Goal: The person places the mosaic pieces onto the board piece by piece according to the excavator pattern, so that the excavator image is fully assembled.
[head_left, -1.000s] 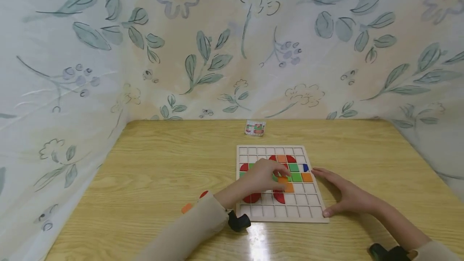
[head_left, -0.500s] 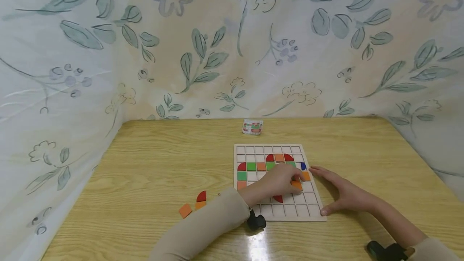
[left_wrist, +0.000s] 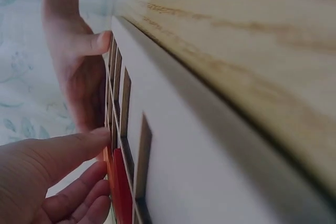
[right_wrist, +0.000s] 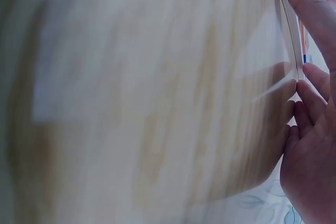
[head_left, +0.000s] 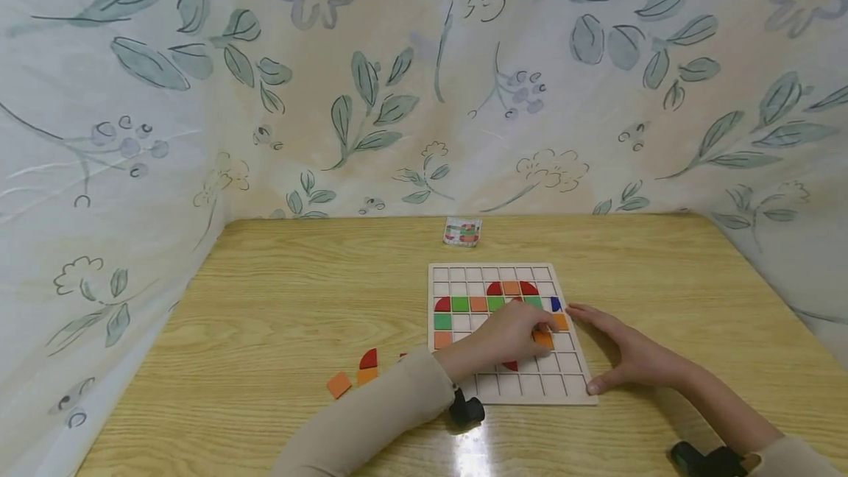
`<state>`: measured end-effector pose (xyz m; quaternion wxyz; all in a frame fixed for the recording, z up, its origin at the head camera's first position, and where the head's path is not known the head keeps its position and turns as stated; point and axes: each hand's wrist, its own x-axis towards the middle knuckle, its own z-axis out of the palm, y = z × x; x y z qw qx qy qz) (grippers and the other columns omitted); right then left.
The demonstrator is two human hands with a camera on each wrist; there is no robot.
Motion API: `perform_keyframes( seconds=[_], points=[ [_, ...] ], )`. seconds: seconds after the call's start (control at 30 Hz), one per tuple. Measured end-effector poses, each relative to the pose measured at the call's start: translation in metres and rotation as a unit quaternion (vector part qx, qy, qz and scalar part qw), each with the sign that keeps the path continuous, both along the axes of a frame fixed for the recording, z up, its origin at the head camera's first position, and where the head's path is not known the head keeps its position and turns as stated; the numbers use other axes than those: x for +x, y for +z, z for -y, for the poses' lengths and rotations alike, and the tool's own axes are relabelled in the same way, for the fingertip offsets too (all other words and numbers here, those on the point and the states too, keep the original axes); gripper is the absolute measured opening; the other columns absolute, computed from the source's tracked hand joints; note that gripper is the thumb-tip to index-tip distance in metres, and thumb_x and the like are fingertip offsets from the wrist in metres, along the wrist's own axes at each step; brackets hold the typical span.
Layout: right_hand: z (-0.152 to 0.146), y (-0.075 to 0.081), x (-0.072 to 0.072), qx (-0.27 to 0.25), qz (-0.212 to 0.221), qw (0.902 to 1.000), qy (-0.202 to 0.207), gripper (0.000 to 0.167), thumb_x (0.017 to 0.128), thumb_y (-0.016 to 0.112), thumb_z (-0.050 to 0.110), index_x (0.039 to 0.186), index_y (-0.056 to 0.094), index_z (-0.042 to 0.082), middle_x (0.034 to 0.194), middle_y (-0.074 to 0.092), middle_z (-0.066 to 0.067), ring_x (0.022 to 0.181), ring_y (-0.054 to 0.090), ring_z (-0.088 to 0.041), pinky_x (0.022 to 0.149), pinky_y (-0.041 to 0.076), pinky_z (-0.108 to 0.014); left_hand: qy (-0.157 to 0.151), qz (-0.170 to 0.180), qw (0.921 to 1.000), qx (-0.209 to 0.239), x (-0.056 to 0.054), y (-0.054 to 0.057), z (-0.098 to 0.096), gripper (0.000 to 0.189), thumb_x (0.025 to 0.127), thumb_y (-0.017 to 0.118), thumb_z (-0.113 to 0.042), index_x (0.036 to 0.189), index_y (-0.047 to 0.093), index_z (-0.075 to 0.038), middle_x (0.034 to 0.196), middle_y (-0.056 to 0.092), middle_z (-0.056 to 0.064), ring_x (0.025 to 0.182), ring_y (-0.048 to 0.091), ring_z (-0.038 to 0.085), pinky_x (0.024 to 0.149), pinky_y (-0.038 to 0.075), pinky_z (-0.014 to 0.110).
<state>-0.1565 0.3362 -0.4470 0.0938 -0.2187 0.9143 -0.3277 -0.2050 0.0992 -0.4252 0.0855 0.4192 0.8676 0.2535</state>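
Observation:
A shallow wooden grid board [head_left: 490, 389] lies on the table, with red, green, orange and blue flat tiles in some of its cells. Over its right half, my left hand [head_left: 506, 331] pinches an orange square tile [head_left: 544, 340] low at the cells. In the left wrist view, the thumb [left_wrist: 79, 148] and curled fingers come right down to the board's surface beside a red tile [left_wrist: 122, 187]. My right hand [head_left: 639, 361] rests along the board's right edge, fingers fairly straight, thumb at the near right corner. Part of the pattern is hidden beneath the left hand and forearm.
Loose tiles lie left of the board: a red quarter-round [head_left: 368, 358], an orange square [head_left: 339, 385] and another orange piece [head_left: 366, 375]. One more red piece is mostly covered by the left sleeve [head_left: 397, 407]. A small pattern card [head_left: 461, 232] lies behind the board.
My left hand has moved right across the board with the orange square tile, then stayed nearly still over the last half second. The right hand has kept its place at the board's edge.

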Motion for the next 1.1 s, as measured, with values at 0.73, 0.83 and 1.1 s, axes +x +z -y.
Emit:
perform_keyframes(
  seconds=[0.73,0.83,1.1],
  points=[
    [0.003,0.003,0.001,0.017,0.017,0.9996,-0.012,0.104,0.060,0.082,0.041,0.145,0.027,0.020,0.148,0.026,-0.013,0.134,0.022,-0.036,0.102,0.026,-0.049,0.038,0.108,0.9917,0.059,-0.008,0.024,0.124,0.026,0.084,0.066,-0.014,0.111,0.066,-0.013,0.105,0.067,-0.002,0.095,0.059,0.015,0.080,0.047,0.026],
    [0.004,0.004,0.001,0.010,0.022,0.9996,-0.013,0.103,0.060,0.083,0.040,0.145,0.028,0.019,0.148,0.026,-0.013,0.135,0.021,-0.030,0.099,0.025,-0.058,0.066,0.107,0.9899,0.065,-0.008,0.021,0.150,0.024,0.084,0.066,-0.011,0.107,0.068,-0.011,0.100,0.067,0.001,0.091,0.058,0.017,0.078,0.048,0.028],
    [0.005,0.006,0.001,0.001,0.028,0.9995,-0.013,0.102,0.060,0.083,0.037,0.145,0.028,0.019,0.148,0.025,-0.013,0.137,0.017,-0.020,0.098,0.023,-0.060,0.081,0.113,0.9895,0.037,0.005,0.008,0.185,0.022,0.079,0.073,-0.016,0.100,0.069,-0.013,0.096,0.067,-0.005,0.088,0.057,0.011,0.081,0.047,0.027]
  ],
)
